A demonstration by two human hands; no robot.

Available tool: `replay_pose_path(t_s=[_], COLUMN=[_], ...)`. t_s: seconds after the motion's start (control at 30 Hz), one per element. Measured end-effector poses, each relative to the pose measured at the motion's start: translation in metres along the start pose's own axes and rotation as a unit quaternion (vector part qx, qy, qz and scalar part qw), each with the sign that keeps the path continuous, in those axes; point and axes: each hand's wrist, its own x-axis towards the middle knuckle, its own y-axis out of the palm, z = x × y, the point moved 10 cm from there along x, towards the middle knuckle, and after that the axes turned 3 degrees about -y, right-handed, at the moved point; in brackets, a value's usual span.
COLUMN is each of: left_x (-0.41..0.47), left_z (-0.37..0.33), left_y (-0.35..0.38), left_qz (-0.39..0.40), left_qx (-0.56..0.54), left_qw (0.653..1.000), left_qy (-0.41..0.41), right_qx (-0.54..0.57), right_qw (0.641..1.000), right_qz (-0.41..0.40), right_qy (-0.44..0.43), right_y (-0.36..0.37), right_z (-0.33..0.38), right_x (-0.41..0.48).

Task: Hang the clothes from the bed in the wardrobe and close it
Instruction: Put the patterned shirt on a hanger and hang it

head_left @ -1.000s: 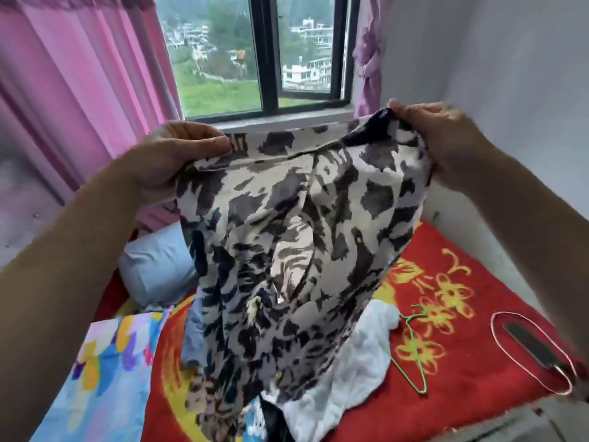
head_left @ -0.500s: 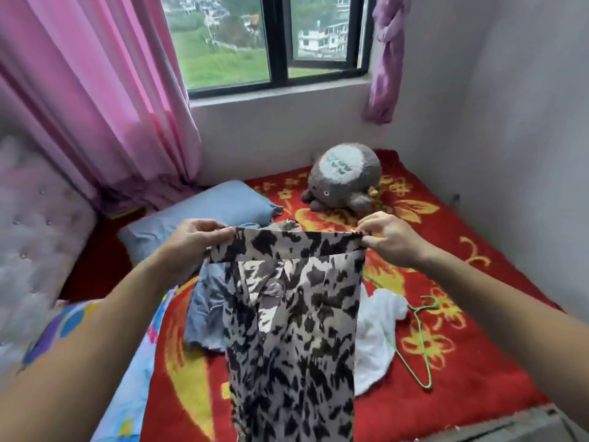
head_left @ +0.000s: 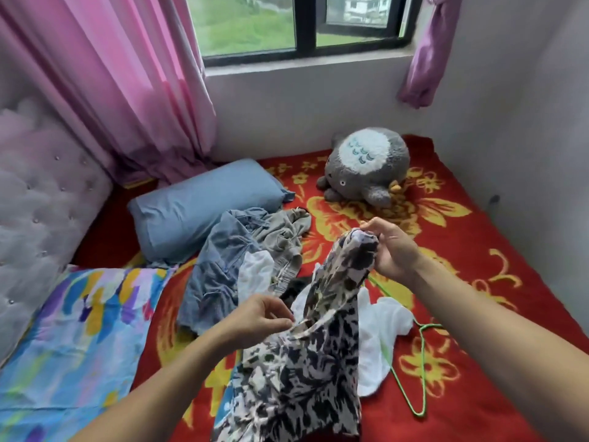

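A black-and-white patterned garment point(head_left: 306, 378) hangs low over the bed. My right hand point(head_left: 390, 247) grips its bunched top end. My left hand point(head_left: 259, 320) pinches its edge lower down, near the middle. Under and behind it on the red flowered blanket point(head_left: 471, 250) lies a pile of clothes: a blue denim piece point(head_left: 216, 266), a grey-green piece point(head_left: 280, 237) and a white piece point(head_left: 379, 339). A green wire hanger point(head_left: 417, 371) lies partly under the white piece, right of the garment. The wardrobe is out of view.
A blue pillow point(head_left: 197, 208) and a grey plush toy point(head_left: 366, 167) lie at the far side of the bed. A colourful pillow point(head_left: 73, 339) lies at the left beside the padded headboard point(head_left: 38, 199). Pink curtains point(head_left: 121, 84) and a window point(head_left: 302, 23) stand behind.
The garment came down from being held spread wide. My right hand now holds it bunched at one end, and my left hand moved down to pinch a lower edge. The view tilted down.
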Motion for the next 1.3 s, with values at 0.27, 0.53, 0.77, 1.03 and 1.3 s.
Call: replay_pose_path(t_s=[0.27,0.53,0.77,1.03,1.3], left_x=[0.054,0.071,-0.001,-0.060,-0.154], left_z=[-0.064,-0.132,-0.159,-0.120,-0.176], left_y=[-0.025,-0.015,-0.083,-0.120,-0.109], left_qz=[-0.112,-0.154,-0.390,-0.457,-0.390], left_qx=[0.032,0.023,0.142,0.127,0.310], left_qw=[0.993,0.979,0.868,0.866,0.842], left_qy=[0.019,0.132,0.272,0.159,0.207], right_qx=[-0.228,-0.742,-0.815,-0.675,-0.541], right_qw=[0.942,0.612,0.428,0.635,0.684], right_qz=[0.245,0.130,-0.065,-0.098,-0.092], right_qy=[0.023,-0.241,-0.386,-0.363,-0.480], right_y=[0.029,0.056,-0.014,-0.002,0.089], right_z=[0.043,0.103,0.097,0.120,0.162], right_x=[-0.021,-0.054,-0.035,-0.049,-0.181])
